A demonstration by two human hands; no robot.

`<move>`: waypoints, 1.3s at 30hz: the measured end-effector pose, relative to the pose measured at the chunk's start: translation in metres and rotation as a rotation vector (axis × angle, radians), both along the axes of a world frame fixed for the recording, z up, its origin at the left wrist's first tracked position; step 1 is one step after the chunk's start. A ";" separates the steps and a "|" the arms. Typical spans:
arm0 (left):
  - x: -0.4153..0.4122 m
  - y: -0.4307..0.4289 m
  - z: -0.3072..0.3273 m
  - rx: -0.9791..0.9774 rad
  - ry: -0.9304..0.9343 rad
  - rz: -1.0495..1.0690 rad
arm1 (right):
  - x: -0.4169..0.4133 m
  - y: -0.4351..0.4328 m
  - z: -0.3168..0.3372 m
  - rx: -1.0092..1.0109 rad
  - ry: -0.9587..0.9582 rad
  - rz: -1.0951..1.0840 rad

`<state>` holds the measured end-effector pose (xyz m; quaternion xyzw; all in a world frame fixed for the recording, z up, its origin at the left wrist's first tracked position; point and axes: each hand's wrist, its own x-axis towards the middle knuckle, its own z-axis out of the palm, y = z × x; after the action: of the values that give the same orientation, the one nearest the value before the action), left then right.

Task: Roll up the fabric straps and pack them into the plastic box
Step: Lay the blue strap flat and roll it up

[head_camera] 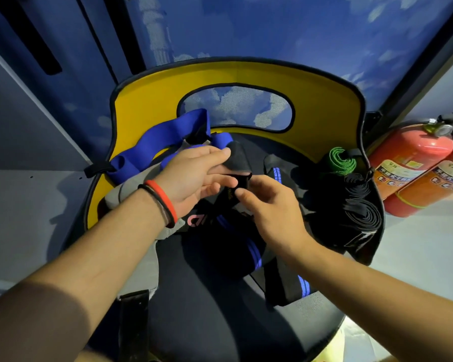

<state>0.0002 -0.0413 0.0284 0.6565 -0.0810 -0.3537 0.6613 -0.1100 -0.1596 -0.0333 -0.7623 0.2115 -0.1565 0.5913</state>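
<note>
The dark strap (238,159) being worked on is held up over the middle of a chair seat (207,309), between both hands. The left hand (194,176) grips its grey-black upper end, fingers stretched along the cloth and closed on it. The right hand (270,205) pinches a black fold just below with thumb and forefinger, its other fingers loosely curled. Whether both hands hold one and the same strap is hard to tell, as the cloth is dark and bunched there. Under the hands lies a black strap with blue stripes (246,246), trailing toward the front of the seat. A grey strap (131,189) runs beneath the left forearm, and beside the wrist some pink lettering (195,220) shows on black cloth. A blue strap (165,134) is draped over the left edge of the yellow chair back (154,87). At the right edge of the seat sit finished rolls: a green roll (340,159) farthest back, then two black rolls (364,215) touching one another. The left wrist wears red and black wristbands (162,202). Two red fire extinguishers (408,152) stand on the floor just right of the chair.
</note>
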 end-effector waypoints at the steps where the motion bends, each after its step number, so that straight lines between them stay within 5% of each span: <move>1: 0.001 0.001 0.000 0.024 -0.034 0.007 | 0.001 -0.002 0.000 0.041 0.000 -0.015; 6: 0.014 0.004 -0.018 0.245 -0.418 0.092 | 0.009 -0.016 -0.006 0.266 0.044 -0.036; 10: 0.010 0.005 -0.034 0.288 -0.343 -0.146 | 0.014 -0.028 0.001 0.406 0.048 0.013; 13: 0.016 0.006 -0.038 0.301 -0.353 -0.106 | 0.018 -0.039 0.003 0.255 0.124 -0.004; 18: 0.026 0.011 -0.044 0.346 -0.376 -0.020 | 0.023 -0.069 -0.014 -0.365 0.365 -0.125; 25: 0.027 0.008 -0.051 0.379 -0.346 -0.035 | 0.027 -0.076 -0.044 -0.817 0.690 0.011; 32: 0.025 0.008 -0.040 0.386 -0.321 -0.080 | 0.029 -0.079 -0.047 -0.874 0.765 0.023; 39: 0.033 0.010 -0.029 0.419 -0.418 -0.003 | 0.018 -0.077 -0.026 -0.707 0.386 0.024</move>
<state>0.0332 -0.0317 -0.0005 0.8372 -0.1417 -0.2207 0.4798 -0.0924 -0.2367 -0.0591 -0.9366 0.2429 -0.0667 0.2437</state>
